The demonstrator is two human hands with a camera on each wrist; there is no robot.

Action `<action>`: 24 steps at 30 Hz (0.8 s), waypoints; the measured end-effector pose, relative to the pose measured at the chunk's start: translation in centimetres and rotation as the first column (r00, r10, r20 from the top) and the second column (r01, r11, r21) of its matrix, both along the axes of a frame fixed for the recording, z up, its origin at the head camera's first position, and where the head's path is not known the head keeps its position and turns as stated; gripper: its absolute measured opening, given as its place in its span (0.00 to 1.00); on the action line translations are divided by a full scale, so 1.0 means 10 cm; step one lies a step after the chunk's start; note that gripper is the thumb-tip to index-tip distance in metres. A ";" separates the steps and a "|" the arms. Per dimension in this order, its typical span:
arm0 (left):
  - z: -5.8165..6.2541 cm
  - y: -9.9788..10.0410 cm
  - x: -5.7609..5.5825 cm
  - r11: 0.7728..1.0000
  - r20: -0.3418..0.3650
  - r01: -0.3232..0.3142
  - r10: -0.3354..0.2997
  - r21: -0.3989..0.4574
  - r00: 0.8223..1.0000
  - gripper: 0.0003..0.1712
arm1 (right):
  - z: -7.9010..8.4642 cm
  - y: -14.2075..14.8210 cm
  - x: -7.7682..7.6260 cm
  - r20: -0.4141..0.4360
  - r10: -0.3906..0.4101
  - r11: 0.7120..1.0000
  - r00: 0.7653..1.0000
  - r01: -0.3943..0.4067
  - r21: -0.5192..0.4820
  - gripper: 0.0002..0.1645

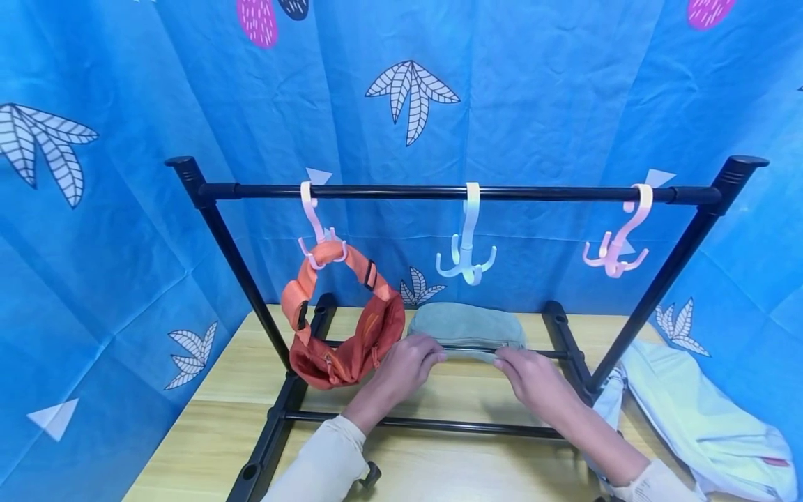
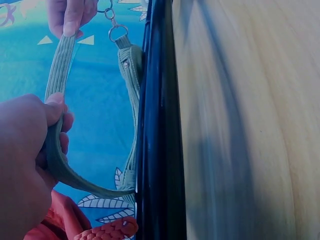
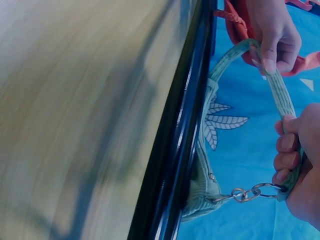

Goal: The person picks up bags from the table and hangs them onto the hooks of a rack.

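Observation:
A grey-green corduroy bag (image 1: 467, 323) hangs low behind the rack's lower bars, below the middle hook. My left hand (image 1: 406, 364) and my right hand (image 1: 538, 383) hold its ribbed strap (image 2: 59, 75) a short way apart. In the left wrist view my left fingers curl round the strap, thumb on top. The right wrist view has my right hand gripping the strap near its end, where a metal ring and chain (image 3: 245, 193) join it to the bag. Beside my left hand, a red-orange waist bag (image 1: 357, 341) hangs by its strap from the left pink hook (image 1: 318, 226).
A black rack (image 1: 389, 192) spans the wooden table (image 1: 207, 411). From its top bar hang a light blue multi-prong hook (image 1: 467, 251) and a pink one (image 1: 617, 247) at right. A pale bag (image 1: 702, 411) lies on the right. Blue patterned cloth (image 1: 533, 104) surrounds the table.

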State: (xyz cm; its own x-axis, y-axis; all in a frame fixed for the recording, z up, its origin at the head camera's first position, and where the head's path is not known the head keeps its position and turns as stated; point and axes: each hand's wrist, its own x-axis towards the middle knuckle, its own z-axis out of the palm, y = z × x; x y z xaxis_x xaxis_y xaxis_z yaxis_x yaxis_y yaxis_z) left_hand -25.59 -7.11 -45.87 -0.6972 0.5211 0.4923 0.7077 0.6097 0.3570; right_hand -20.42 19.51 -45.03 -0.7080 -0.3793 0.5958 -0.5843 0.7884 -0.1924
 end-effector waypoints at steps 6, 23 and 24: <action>0.06 0.00 0.01 0.999 0.000 0.005 -0.005 0.051 1.000 0.10 | 0.06 -0.02 0.01 -0.033 -0.009 1.000 0.999 0.008 -0.016 0.03; 0.29 0.02 0.05 0.993 -0.094 0.015 -0.004 0.117 0.996 0.07 | 0.27 0.00 0.01 -0.109 0.016 0.998 0.994 -0.023 -0.063 0.06; 0.30 0.02 0.05 0.993 -0.105 0.018 -0.006 0.119 0.994 0.07 | 0.29 0.00 0.01 -0.105 0.016 0.998 0.994 -0.023 -0.066 0.06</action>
